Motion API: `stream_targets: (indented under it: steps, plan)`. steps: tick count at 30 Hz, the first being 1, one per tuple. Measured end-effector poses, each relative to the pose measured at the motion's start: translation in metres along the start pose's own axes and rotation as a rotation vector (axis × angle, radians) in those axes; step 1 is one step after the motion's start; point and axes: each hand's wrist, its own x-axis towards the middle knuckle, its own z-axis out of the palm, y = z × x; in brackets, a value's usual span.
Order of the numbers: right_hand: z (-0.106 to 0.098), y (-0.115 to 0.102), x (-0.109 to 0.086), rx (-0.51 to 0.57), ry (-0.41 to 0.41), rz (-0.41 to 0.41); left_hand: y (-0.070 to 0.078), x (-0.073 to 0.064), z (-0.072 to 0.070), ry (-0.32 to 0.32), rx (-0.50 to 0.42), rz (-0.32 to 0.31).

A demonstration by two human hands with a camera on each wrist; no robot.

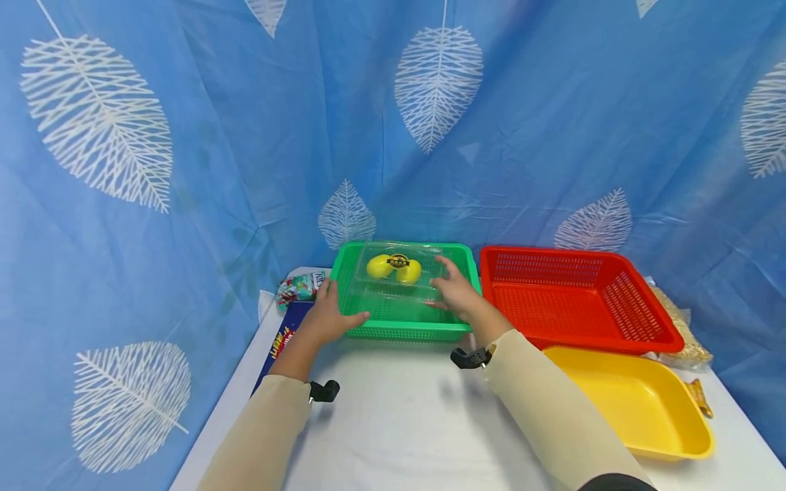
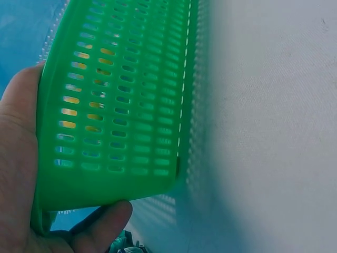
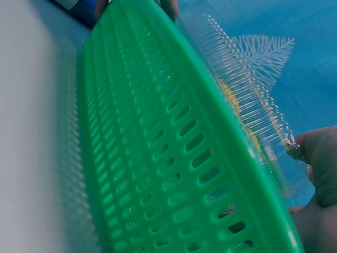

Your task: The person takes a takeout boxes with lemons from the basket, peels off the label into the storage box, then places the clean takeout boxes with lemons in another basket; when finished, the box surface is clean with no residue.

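A green plastic basket (image 1: 393,331) stands on the white table. My left hand (image 1: 323,317) grips its near left corner, thumb along the front rim and fingers on the left side. In the left wrist view, a fingertip (image 2: 113,224) presses the basket's outer wall. My right hand (image 1: 457,290) pinches the right end of a clear plastic box (image 1: 424,292) that has a black-and-gold label and two yellow lemons (image 1: 379,266) showing in it. The box sits tilted at the basket's opening, partly above the rim in the right wrist view.
A red basket (image 1: 546,307) stands to the right, with a yellow tub (image 1: 638,402) in front of it. A bag of pale grains (image 1: 690,341) and a small golden packet (image 1: 700,397) lie at the far right. On the left are a teal snack bag (image 1: 297,290) and a dark blue packet (image 1: 285,334).
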Motion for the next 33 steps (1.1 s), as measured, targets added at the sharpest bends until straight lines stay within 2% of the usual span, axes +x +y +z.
stream_targets:
  steps: [8, 15, 22, 25, 33]
  plan:
    - [-0.004, -0.014, -0.021, 0.021, -0.014, -0.051, 0.002, -0.003, -0.001, -0.004, 0.004, -0.006]
    - [-0.006, -0.032, -0.045, 0.051, -0.026, -0.036, 0.002, -0.002, -0.001, -0.008, 0.000, -0.010]
    - [-0.010, -0.042, -0.079, 0.031, -0.042, -0.031, 0.000, 0.000, 0.001, -0.017, 0.008, -0.021]
    - [-0.009, -0.043, -0.098, 0.031, -0.046, -0.039, -0.001, 0.002, -0.001, -0.014, 0.005, -0.013]
    - [-0.004, -0.029, -0.139, 0.035, -0.105, -0.044, -0.005, 0.006, -0.001, -0.014, 0.077, 0.038]
